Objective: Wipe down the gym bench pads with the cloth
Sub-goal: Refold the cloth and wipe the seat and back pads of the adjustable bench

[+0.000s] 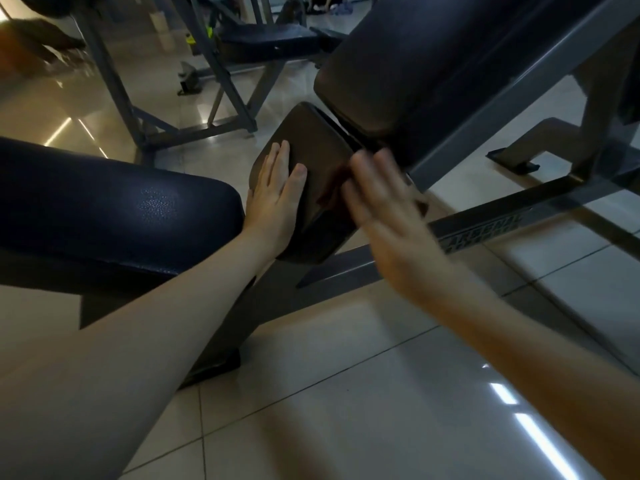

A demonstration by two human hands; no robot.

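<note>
Left hand (277, 202): fingers straight, flat on the small brown vinyl bench pad (311, 140), likely steadying it.
Right hand (384, 209): blurred, fingers spread, pressing the dark reddish cloth (333, 190) against that pad's near side.

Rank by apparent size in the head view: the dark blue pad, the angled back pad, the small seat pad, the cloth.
1-2. dark blue pad and angled back pad: alike, both cut off by the frame, unranked.
3. small seat pad.
4. cloth, mostly hidden under the right hand.
</note>
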